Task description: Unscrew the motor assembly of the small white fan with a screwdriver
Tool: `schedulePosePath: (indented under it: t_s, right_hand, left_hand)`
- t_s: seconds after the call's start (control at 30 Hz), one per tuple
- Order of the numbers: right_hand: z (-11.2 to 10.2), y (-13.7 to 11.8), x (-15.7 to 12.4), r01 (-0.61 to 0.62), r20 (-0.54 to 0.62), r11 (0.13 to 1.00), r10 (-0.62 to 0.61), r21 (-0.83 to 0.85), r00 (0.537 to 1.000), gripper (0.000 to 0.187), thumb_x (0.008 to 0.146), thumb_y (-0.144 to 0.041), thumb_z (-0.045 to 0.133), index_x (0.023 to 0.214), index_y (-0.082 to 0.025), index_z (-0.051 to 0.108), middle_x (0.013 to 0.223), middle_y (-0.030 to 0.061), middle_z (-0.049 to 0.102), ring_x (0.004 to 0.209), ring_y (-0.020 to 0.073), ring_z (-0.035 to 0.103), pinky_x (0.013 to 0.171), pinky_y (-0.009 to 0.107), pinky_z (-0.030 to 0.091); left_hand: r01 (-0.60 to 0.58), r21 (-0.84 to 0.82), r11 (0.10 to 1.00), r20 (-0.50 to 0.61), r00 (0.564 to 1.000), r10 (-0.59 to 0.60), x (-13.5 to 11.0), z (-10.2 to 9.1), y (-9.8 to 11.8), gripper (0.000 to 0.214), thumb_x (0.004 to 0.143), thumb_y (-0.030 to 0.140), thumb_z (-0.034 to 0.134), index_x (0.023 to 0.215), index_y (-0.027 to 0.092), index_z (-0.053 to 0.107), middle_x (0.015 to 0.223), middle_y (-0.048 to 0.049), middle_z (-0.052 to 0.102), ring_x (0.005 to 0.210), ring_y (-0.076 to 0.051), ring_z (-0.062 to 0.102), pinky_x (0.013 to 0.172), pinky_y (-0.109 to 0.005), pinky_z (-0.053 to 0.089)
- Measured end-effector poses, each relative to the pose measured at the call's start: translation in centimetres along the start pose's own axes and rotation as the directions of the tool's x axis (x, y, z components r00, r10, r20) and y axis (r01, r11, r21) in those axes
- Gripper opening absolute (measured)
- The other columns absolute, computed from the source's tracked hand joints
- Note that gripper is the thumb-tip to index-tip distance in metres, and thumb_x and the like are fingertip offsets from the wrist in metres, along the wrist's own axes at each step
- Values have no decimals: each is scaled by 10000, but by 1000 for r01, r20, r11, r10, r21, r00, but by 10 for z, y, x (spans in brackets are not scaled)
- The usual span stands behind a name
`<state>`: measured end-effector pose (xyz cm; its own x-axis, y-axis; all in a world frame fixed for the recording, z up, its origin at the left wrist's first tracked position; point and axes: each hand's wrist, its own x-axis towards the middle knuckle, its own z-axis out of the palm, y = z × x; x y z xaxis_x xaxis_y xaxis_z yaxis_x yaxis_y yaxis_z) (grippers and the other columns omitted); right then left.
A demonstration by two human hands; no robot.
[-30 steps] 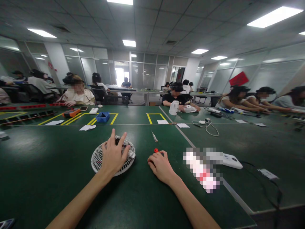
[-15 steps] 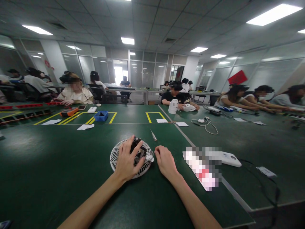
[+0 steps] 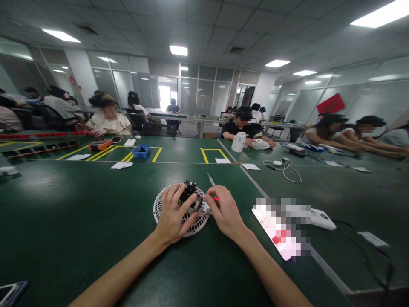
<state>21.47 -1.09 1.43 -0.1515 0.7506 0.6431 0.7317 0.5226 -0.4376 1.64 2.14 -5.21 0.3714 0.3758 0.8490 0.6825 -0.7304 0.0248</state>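
Observation:
A round white fan grille (image 3: pixel 162 204) lies flat on the green table (image 3: pixel 79 213), with a dark motor assembly (image 3: pixel 190 192) and wires on top. My left hand (image 3: pixel 174 217) rests on the grille with its fingers spread over the assembly. My right hand (image 3: pixel 226 213) is closed around a red-handled screwdriver (image 3: pixel 213 189), whose metal tip points away from me beside the assembly. The two hands almost touch at the grille's right edge.
A white device (image 3: pixel 319 217) and a flat card lie to the right, a dark cable beyond. A blue tray (image 3: pixel 141 151), papers, a white cable (image 3: pixel 286 168) and a white fan body (image 3: pixel 239 142) sit farther back. Several people work at tables around.
My left hand slid the grille rightward toward the middle. My right hand closed on the screwdriver and met the grille's right edge. The view shifted slightly.

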Motion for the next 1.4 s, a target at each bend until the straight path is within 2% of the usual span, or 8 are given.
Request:
schedulePosePath:
  t_s: [0.17, 0.23, 0.37, 0.53, 0.87, 1.17, 1.3, 1.4]
  right_hand:
    - [29, -8, -4, 261, 36, 964, -260, -44, 965, 172, 1022, -262, 473, 953, -211, 623, 923, 79, 677, 906, 233, 597, 860, 375, 442]
    - [40, -6, -9, 290, 0, 955, -290, -60, 957, 196, 1029, -244, 454, 936, -212, 623, 908, 77, 677, 892, 227, 596, 866, 378, 437]
    - [48, -2, -17, 271, -35, 960, -274, -64, 961, 216, 1035, -258, 459, 879, -222, 605, 864, 61, 666, 867, 220, 589, 866, 381, 430]
    - [47, 0, -21, 237, -32, 971, -239, -36, 971, 243, 1045, -289, 447, 859, -226, 591, 846, 53, 668, 850, 215, 583, 849, 376, 428]
    - [50, 0, -25, 238, -34, 971, -238, -13, 971, 186, 1034, -283, 474, 907, -228, 598, 871, 55, 669, 877, 224, 606, 860, 385, 449]
    - [47, -1, -23, 247, -60, 969, -247, -13, 967, 119, 1005, -208, 507, 947, -218, 610, 892, 61, 684, 890, 230, 612, 849, 392, 440]
    - [40, 6, -19, 206, -146, 978, -210, -42, 967, 131, 997, -211, 509, 890, -223, 584, 855, 46, 662, 846, 214, 597, 822, 374, 428]
    - [31, 17, -15, 85, -237, 993, -103, -84, 966, 229, 984, -242, 528, 757, -238, 501, 708, -4, 555, 712, 186, 533, 734, 341, 397]
  left_hand:
    - [-29, -29, 999, -84, 996, 26, -5, -4, -5, 450, 930, 252, 625, 1370, 262, 532, 1444, -140, 538, 1442, -335, 421, 1178, -583, 359]
    - [-52, -39, 998, -106, 993, 47, -5, -6, -6, 355, 924, 222, 629, 1277, 236, 586, 1345, -136, 609, 1367, -317, 501, 1121, -534, 426]
    - [-92, -44, 995, -135, 987, 86, -3, -8, -7, 252, 916, 209, 652, 1166, 219, 623, 1182, -113, 691, 1207, -284, 610, 1009, -468, 493]
    - [-112, -62, 992, -135, 985, 103, -1, -8, -7, 199, 918, 200, 656, 1114, 225, 636, 1094, -80, 727, 1121, -256, 643, 964, -437, 505]
    - [-136, -103, 985, -137, 983, 122, 2, -10, -7, 91, 933, 201, 648, 1024, 204, 643, 1004, -58, 749, 1056, -250, 651, 938, -425, 480]
    - [-122, -131, 984, -119, 987, 107, 3, -10, -10, 113, 925, 146, 658, 1026, 194, 638, 984, -48, 748, 1035, -242, 642, 938, -421, 460]
    - [-99, -147, 984, -115, 990, 83, 4, -12, -11, 151, 919, 115, 655, 1054, 178, 632, 987, -58, 738, 1032, -243, 632, 942, -426, 452]
    - [-89, -165, 982, -114, 991, 71, 4, -13, -10, 146, 916, 112, 648, 1046, 177, 630, 991, -62, 731, 1037, -247, 630, 939, -433, 452]
